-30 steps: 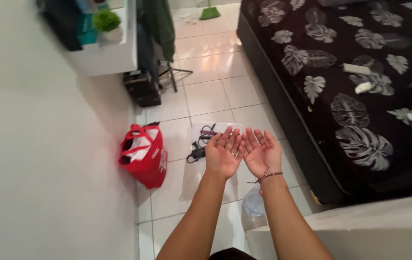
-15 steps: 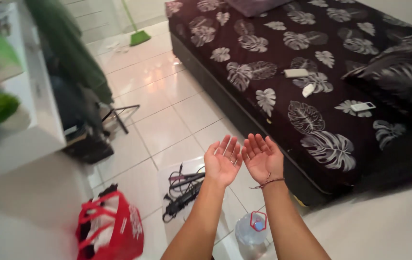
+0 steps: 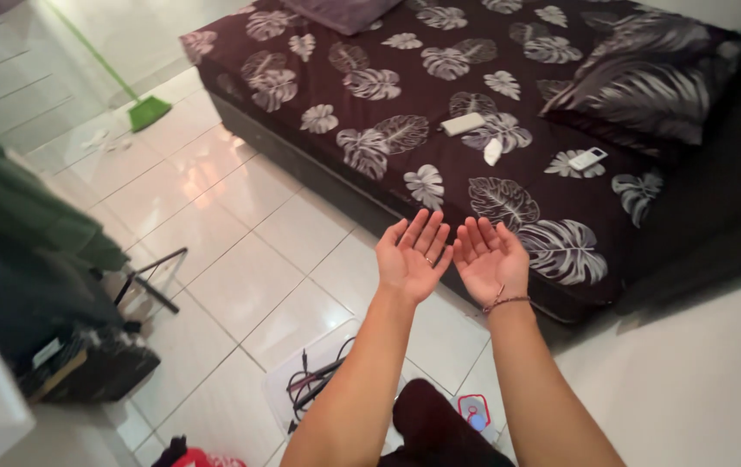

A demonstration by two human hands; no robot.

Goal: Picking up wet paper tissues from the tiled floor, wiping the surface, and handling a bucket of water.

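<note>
Both arms reach forward over the tiled floor [image 3: 240,225], palms up. My left hand [image 3: 411,255] is open with spread fingers, a ring on one finger, and holds nothing. My right hand [image 3: 489,258] is open beside it, almost touching it, also empty, with a thin cord bracelet at the wrist. Just beyond the fingertips is the edge of a low bed [image 3: 370,95] with a dark cover printed with pale leaves.
On the bed lie a white remote [image 3: 463,124], a small white object [image 3: 492,151], another remote [image 3: 587,158] and a leaf-print pillow [image 3: 647,82]. A green broom [image 3: 147,111] stands at the back. Black cables [image 3: 314,385] lie on a white sheet; a water jug cap [image 3: 474,412] shows below.
The view has swung right and up: the bed now fills the top, and the red bag has slid almost out at the bottom left. Both hands stay open, palms up, side by side.
</note>
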